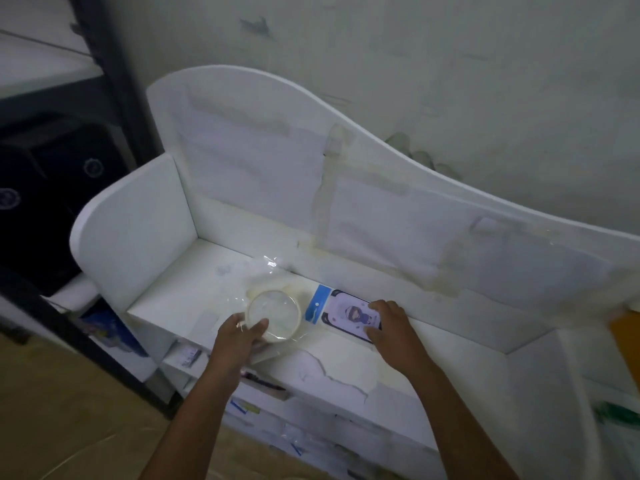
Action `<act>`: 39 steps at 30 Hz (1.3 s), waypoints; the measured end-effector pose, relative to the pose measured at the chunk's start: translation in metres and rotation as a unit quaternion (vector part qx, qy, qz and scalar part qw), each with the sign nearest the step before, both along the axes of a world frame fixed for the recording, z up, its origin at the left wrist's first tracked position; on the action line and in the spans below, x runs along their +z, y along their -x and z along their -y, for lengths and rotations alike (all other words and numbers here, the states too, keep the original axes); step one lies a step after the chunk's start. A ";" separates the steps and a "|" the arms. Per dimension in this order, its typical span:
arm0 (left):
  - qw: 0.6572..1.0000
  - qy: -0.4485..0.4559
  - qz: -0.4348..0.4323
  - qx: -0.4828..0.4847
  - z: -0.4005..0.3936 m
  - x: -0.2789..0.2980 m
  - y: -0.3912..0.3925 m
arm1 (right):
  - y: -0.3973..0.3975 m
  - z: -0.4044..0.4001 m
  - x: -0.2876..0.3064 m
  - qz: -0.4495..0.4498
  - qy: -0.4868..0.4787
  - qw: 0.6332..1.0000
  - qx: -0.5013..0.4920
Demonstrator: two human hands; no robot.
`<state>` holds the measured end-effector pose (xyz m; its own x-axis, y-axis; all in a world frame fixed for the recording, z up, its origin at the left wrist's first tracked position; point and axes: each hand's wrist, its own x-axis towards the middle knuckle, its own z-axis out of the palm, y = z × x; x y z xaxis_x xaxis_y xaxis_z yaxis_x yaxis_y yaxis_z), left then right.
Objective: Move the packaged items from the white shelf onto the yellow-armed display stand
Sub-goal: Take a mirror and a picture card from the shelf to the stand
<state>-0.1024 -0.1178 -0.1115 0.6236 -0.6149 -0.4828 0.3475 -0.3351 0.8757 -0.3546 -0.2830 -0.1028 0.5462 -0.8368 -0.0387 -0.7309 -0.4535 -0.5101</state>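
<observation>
Both forearms reach up from the bottom edge toward the top board of the white shelf (180,306), where the two packaged items lie side by side near its front lip. Left hand (242,336) has its thumb and fingers curled round the near rim of the round packaged item (275,315), a pale disc in clear wrap that sits left of centre on the board. Right hand (389,323) lies just right of it on the flat carded package (346,315), fingers spread and bent over its right end; in this dim light I cannot tell whether they pinch the edge or only press down. That package has its long axis running across the board, blue header toward the disc, so the right fingers sit at the far end from the header. Each hand is on the item nearer to it, and neither item looks lifted off the board yet. Only a yellow patch (627,336) shows at the shelf's right edge, perhaps part of the display stand.
</observation>
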 end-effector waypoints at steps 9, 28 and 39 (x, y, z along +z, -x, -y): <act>0.995 0.081 -0.056 0.027 -0.023 0.014 -0.012 | -0.021 0.002 -0.020 -0.089 0.001 0.995 -0.043; 0.984 0.137 -0.109 -0.024 -0.011 0.034 0.021 | 0.053 -0.035 0.014 0.111 -0.170 0.953 -0.224; 0.978 0.170 -0.068 -0.096 -0.019 0.077 0.121 | 0.158 -0.111 0.071 0.294 -0.100 0.893 -0.325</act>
